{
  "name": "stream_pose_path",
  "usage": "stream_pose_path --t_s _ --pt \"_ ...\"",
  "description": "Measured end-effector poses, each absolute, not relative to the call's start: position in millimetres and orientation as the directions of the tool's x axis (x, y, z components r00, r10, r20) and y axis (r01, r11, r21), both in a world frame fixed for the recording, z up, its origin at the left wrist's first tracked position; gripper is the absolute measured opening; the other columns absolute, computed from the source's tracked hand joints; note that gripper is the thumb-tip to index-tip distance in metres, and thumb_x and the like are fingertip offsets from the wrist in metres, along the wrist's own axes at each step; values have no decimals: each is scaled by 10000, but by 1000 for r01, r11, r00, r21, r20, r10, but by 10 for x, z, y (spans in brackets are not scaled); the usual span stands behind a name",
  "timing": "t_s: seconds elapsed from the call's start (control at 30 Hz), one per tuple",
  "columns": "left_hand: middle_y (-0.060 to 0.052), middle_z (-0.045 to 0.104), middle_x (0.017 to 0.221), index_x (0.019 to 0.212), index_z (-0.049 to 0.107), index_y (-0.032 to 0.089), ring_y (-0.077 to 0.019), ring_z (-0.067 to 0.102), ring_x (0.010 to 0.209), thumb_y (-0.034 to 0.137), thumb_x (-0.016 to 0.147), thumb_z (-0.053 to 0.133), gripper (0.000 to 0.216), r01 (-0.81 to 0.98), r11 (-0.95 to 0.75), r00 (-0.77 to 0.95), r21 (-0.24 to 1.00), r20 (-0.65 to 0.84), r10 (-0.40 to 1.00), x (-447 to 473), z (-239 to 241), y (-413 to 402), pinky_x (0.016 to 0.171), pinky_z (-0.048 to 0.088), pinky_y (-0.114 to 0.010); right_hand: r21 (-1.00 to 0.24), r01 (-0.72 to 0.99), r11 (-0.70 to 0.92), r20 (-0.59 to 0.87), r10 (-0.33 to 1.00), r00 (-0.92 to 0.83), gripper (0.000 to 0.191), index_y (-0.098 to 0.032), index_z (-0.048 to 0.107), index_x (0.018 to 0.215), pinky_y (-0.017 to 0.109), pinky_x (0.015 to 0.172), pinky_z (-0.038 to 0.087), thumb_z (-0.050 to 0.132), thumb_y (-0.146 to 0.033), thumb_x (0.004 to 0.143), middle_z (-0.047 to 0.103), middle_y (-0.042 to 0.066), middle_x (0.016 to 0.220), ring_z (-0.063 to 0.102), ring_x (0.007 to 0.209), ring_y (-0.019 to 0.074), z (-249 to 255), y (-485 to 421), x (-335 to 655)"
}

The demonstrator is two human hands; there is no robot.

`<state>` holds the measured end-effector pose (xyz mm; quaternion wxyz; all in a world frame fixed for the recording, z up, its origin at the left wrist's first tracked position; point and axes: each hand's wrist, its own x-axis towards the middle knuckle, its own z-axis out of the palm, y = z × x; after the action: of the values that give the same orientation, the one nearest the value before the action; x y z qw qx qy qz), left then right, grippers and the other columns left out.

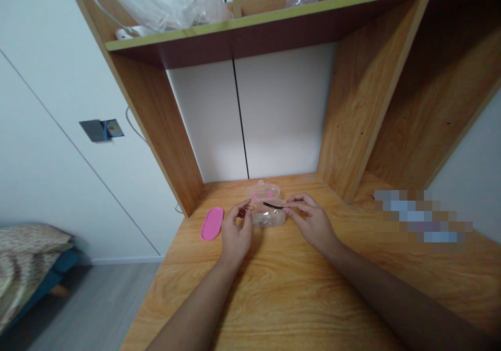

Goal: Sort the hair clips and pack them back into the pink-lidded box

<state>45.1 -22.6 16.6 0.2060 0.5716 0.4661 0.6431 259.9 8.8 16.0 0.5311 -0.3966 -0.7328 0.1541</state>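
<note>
— Both hands are held at the centre of the frame: the right hand [313,223] is closed in a pinch, the left hand [237,233] is curved, thumb and fingertips near each other. What is seen around them?

— Much of the lower half of the frame is filled by the desk [274,288]; across the top, a shelf [266,18] is laden with plastic bags [205,7] at the upper left.

— And between the hands?

— A clear box [281,219] is set on the desk, its lid [272,190] tipped open at the back. Small clear packets [267,217] seem to be held inside. Left of the left hand, a pink tray [212,223] is laid flat, apart from the box.

— Which thing is gripped?

— A thin black strip [273,206], pinched near its right end by the right hand, its other end pointed left over the box. At the left fingertips a thin reddish thing [251,208] is seen; whether it is gripped cannot be told.

— How should the strip be handled?

— As something very light, by its look. Being slightly curved, it may be expected to bend, though its stiffness cannot be judged surely. From a loose pinch it could be slipped easily; it is best held flat between thumb and finger, close to one end. By its side walls the box, likely thin plastic, would be best steadied.
</note>
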Motion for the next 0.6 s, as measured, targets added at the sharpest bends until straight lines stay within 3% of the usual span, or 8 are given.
stream_pose_path --t_s 0.23,0.43,0.5,0.6 --pt "-67 705 882 1031 711 141 -153 585 738 276 873 584 243 306 -381 -394 872 480 784 349 139 -135 688 438 -256 -621 493 609 645 755 -121 203 -279 787 1000 418 938 477 646 -382 895 590 79 1048 574 1027 248 77 229 2561" --pt "-76 703 883 997 695 137 -172 605 756 229 876 547 213 366 -369 -383 854 500 776 279 89 -83 678 439 -265 -638 506 580 601 786 -144 262 -253 757 1100 413 978 466 597 -365 926 591 94 1088 566 1073 249 57 271 2549" --pt "-78 695 912 981 690 149 -186 609 792 181 878 508 212 502 -371 -307 781 562 768 193 122 -69 691 447 -278 -643 504 577 602 787 -134 280 -245 749 1112 415 991 461 557 -366 947 597 94 1088 569 1078 247 47 262 2574" --pt "-74 674 971 969 698 179 -222 596 962 77 838 466 286 756 -414 -26 508 655 755 -13 210 -49 846 451 -333 -644 502 578 609 784 -120 296 -247 748 1101 413 983 469 516 -371 965 601 89 1079 578 1067 244 38 240 2619"
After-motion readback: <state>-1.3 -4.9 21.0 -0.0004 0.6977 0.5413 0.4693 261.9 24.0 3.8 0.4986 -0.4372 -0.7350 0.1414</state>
